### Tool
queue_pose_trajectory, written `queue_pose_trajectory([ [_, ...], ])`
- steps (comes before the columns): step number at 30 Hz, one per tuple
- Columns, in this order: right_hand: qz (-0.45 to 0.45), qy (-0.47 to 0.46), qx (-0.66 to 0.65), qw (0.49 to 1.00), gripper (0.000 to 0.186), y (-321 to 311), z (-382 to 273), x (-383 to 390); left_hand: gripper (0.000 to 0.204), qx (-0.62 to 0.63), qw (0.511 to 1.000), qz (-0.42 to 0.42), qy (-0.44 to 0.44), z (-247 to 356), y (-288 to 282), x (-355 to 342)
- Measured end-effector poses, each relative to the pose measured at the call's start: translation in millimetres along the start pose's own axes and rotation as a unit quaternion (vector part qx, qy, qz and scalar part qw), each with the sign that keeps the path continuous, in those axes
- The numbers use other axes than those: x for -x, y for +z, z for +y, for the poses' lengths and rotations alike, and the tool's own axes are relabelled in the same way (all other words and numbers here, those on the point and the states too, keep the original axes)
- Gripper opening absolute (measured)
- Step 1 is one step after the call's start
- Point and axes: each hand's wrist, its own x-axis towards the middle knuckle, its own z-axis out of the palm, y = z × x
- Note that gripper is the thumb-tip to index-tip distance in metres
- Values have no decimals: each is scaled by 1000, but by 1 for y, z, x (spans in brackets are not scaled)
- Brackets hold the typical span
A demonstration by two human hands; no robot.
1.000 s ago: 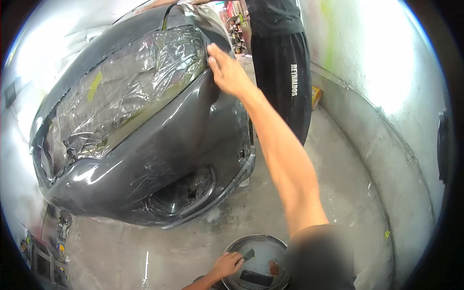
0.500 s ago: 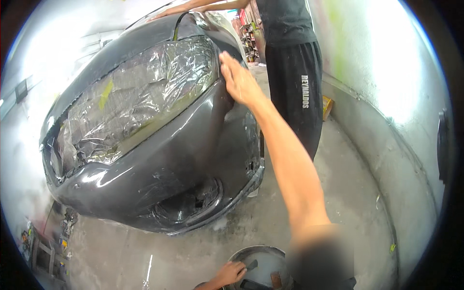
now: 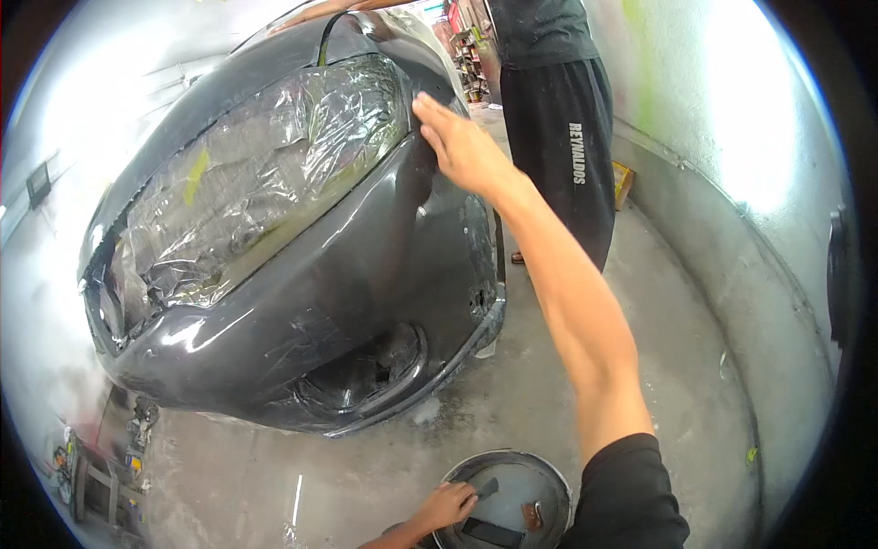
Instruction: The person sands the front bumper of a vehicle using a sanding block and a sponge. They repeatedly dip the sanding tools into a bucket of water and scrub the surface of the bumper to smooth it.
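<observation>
Two grips are in view; clock positions are read from the view's centre, with 12 at the top. Between 5 and 6 o'clock, a round container (image 3: 519, 492) stands on the grey floor (image 3: 366, 476). Left grip (image 3: 448, 505): positioned at the container's 9 o'clock edge, fingers curled and narrow, fingertips at one end of a small dark strip (image 3: 490, 489). Whether the strip is pinched or only touched cannot be told. Inside the container, a dark rectangular block (image 3: 492, 533) lies near 6 o'clock and a brown piece (image 3: 532, 516) between 3 and 4.

At 5 o'clock, a dark short sleeve (image 3: 631, 489) enters, with the bare right forearm (image 3: 585, 302) extending up from it. Right grip (image 3: 466, 151): located just past 12 o'clock, flat and unclosed, fingers straight and close together. Its fingertips are at the dark vehicle front (image 3: 366, 247), beside the corner of the clear film (image 3: 265, 174); exact contact cannot be confirmed.

The vehicle front spans 7 to 12 o'clock. Creased film covers its 10 o'clock area; an oval recess (image 3: 366, 373) sits at 7 o'clock. Beyond, at 1 o'clock, a co-worker (image 3: 553, 137) in dark clothing reaches over the vehicle's top. Farther out, a yellow box (image 3: 624, 186) rests at 2 o'clock beside the pale wall (image 3: 695, 220). Stocked shelves (image 3: 471, 64) stand farthest, at 12 o'clock.
</observation>
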Motion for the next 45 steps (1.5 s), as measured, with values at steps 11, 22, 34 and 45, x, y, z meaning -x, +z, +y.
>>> queue_pose_trajectory([
  [11,38,-68,-12,997,38,12,2,8,22,-17,999,36,1,1,-1,2],
  [22,33,-42,-3,999,38,4,-8,19,26,-4,1000,6,-16,11,-14,1],
  [34,66,-25,-19,997,37,-4,10,-37,23,-6,1000,25,17,13,-5,-12],
  [45,44,-1,-39,998,38,-9,15,-43,24,-9,999,32,-2,23,-5,-11],
])
